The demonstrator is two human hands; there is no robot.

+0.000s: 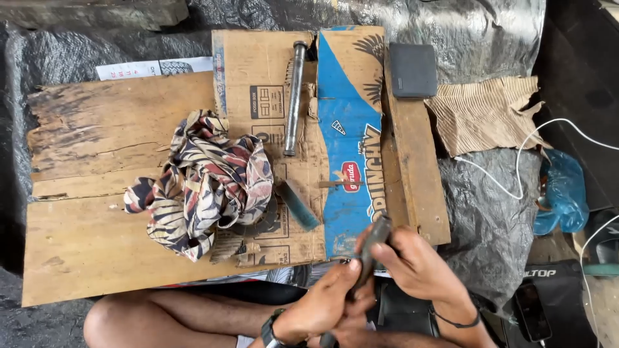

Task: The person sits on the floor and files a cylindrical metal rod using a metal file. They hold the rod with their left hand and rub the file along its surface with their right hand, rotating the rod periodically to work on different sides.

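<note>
A wooden board (pixel 97 193) covered by flattened cardboard (pixel 348 129) lies before the seated person, with a crumpled patterned cloth (pixel 200 177), a long metal bolt (pixel 294 96) and a small blue-grey block (pixel 298 205) resting on it untouched. Work seems under way, not finished. At the near edge, the right hand (pixel 419 261) and the left hand (pixel 325 303) both clasp a dark grey rod (pixel 374 248), its long axis running from lower left to upper right, tip toward the cardboard.

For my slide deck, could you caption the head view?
Both hands, left hand and right hand, grip a dark tool beside flattened cardboard and patterned cloth.
</note>
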